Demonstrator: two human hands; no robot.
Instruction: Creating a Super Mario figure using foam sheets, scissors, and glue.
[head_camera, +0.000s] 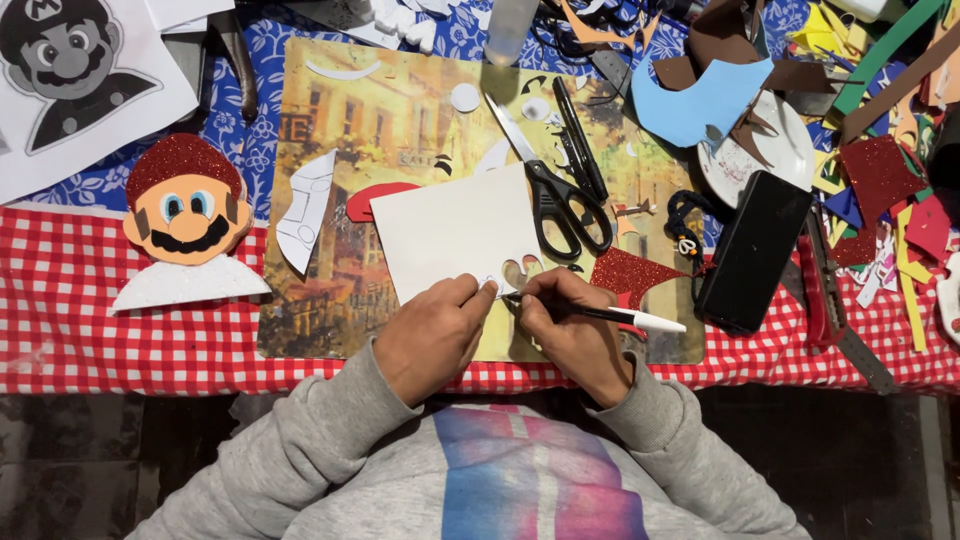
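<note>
— What did the right hand (572, 330) have in it?

— A slim black pen with a white cap end (600, 314). The fingers were curled tight around it in a writing grip. Its long axis ran almost level across the view, tilted only slightly: the tip pointed toward the person's left, meeting the near edge of the white rectangular foam sheet (458, 232), and the white end pointed toward the person's right, lying over the red-and-white checked tablecloth (70, 300).

— And the left hand (432, 335)?

— It lay knuckles up with the fingers bent and pressed down on the near edge of the same sheet, just beside the pen tip. The two hands were almost touching.

— Where was the sheet?

— It lay flat on the yellowish picture-printed work mat (400, 110), turned a little askew, with curved notches cut out of its near right corner.

— What lay around it?

— The black-handled scissors (555, 190) lay just beyond that corner, handles toward the person and blades pointing away and to the left. A red glitter foam triangle (632, 274) lay to the right of the hands, and a black rectangular case (752, 250) further right. Well to the left sat a foam cartoon face with a red glitter cap (184, 205), and beyond it a black-and-white printed picture of the same face (70, 60).
</note>
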